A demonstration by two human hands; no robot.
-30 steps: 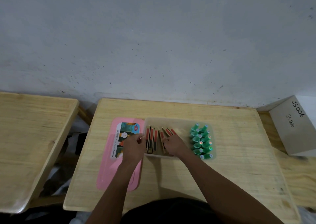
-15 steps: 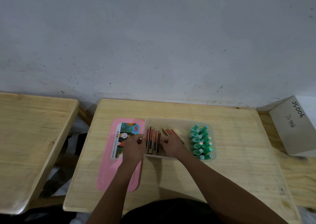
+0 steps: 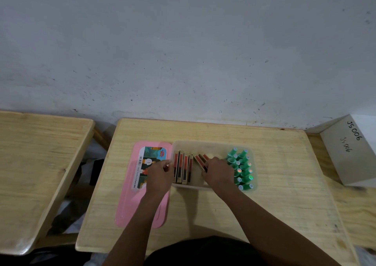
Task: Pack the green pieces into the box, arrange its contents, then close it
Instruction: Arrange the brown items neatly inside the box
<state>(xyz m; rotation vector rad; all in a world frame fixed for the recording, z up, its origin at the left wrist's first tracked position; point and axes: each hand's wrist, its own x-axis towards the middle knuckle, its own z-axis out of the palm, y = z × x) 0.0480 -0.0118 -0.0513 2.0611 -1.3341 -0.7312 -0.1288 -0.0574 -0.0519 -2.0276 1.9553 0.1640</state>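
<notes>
A clear plastic box (image 3: pixel 211 144) sits on the wooden table (image 3: pixel 274 164). Several green pieces (image 3: pixel 242 168) stand upright in two rows at its right end. Flat red-and-tan blocks (image 3: pixel 183 169) stand on edge at its left end, and a few more lean (image 3: pixel 200 160) in the middle. My left hand (image 3: pixel 160 174) rests against the box's left wall, fingertips touching the outermost upright block. My right hand (image 3: pixel 218 173) is inside the box, fingers curled on the leaning blocks. The pink lid (image 3: pixel 132 194) lies flat to the left of the box.
A second wooden table (image 3: pixel 36 164) stands to the left across a gap. A white carton marked JS006 (image 3: pixel 350 150) sits at the far right. The grey wall (image 3: pixel 183 52) runs along the table's back edge.
My right hand has slid a little right inside the box with the leaning blocks, opening a gap beside the upright blocks. My left hand has hardly moved.
</notes>
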